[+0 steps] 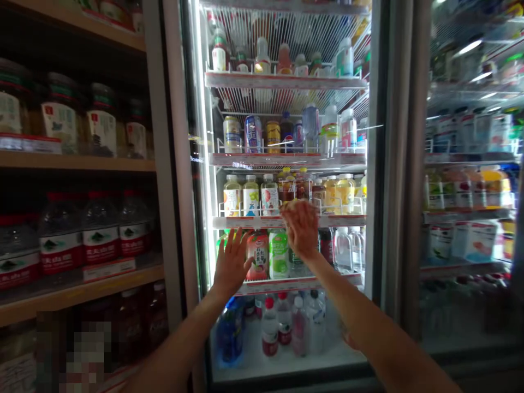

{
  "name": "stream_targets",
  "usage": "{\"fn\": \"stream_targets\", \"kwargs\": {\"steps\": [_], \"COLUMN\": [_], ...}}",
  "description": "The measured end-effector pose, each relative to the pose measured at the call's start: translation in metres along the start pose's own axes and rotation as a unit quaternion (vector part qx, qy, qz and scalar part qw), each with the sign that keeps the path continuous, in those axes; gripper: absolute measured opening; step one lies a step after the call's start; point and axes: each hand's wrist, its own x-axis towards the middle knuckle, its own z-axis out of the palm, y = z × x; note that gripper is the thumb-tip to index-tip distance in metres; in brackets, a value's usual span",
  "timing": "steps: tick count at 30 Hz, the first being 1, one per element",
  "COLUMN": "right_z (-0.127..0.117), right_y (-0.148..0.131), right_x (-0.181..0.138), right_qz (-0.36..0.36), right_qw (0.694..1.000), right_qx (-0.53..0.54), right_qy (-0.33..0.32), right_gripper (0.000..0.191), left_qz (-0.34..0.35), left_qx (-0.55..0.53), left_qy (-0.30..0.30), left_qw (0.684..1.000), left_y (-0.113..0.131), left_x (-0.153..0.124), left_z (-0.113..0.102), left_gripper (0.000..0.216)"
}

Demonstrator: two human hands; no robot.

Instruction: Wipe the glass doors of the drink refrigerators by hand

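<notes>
My left hand (232, 261) is raised with fingers spread before a lit drinks fridge, holding nothing. Just beyond it stand a red-labelled drink bottle (257, 256) and a green-and-white bottle (279, 255). My right hand (303, 228) reaches higher, overlapping a shelf edge (262, 222). Its fingers look stretched out, though the tips are blurred, and no object shows in it. Dark brown bottles with yellow caps (287, 184) are nearest behind those fingertips. Left of them is a row of white-capped bottles (251, 196). I cannot tell whether either hand touches anything.
Cans (252, 134) and more bottles fill the upper shelves. Several bottles (269, 330) stand on the fridge floor. On the left, wooden shelves (77, 159) hold red-labelled water bottles (100, 234). A metal frame (403, 164) separates another stocked fridge at right. Light streaks look like reflections on glass.
</notes>
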Motion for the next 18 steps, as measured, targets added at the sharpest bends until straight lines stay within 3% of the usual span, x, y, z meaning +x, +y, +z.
{"fn": "stream_targets", "kwargs": {"steps": [2, 6, 10, 14, 16, 18], "right_z": [0.005, 0.013, 0.005, -0.015, -0.021, -0.022], "right_y": [-0.001, -0.023, -0.024, 0.016, 0.039, 0.055], "right_x": [0.006, 0.003, -0.010, -0.014, -0.012, -0.010], "right_qz": [0.079, -0.074, -0.107, -0.111, -0.069, -0.033], "right_qw": [0.996, 0.993, 0.984, 0.986, 0.995, 0.999], "right_qx": [0.001, 0.084, 0.137, 0.109, 0.059, 0.013], "right_qy": [0.049, -0.033, -0.045, -0.064, -0.043, -0.027], "right_gripper": [0.051, 0.052, 0.062, 0.069, 0.063, 0.059], "left_qz": [0.009, 0.004, -0.017, -0.071, -0.082, -0.050], "left_qx": [-0.015, -0.128, -0.248, -0.163, -0.094, -0.049], "left_qy": [0.008, 0.057, 0.054, 0.056, 0.059, 0.065], "left_qw": [1.000, 0.990, 0.967, 0.983, 0.990, 0.995], "left_y": [-0.001, 0.016, 0.056, 0.083, 0.081, 0.068], "left_x": [0.001, 0.014, 0.033, 0.062, 0.085, 0.109], "left_z": [-0.004, -0.009, -0.002, 0.015, 0.019, 0.019], "left_gripper": [0.060, 0.056, 0.056, 0.060, 0.059, 0.054]}}
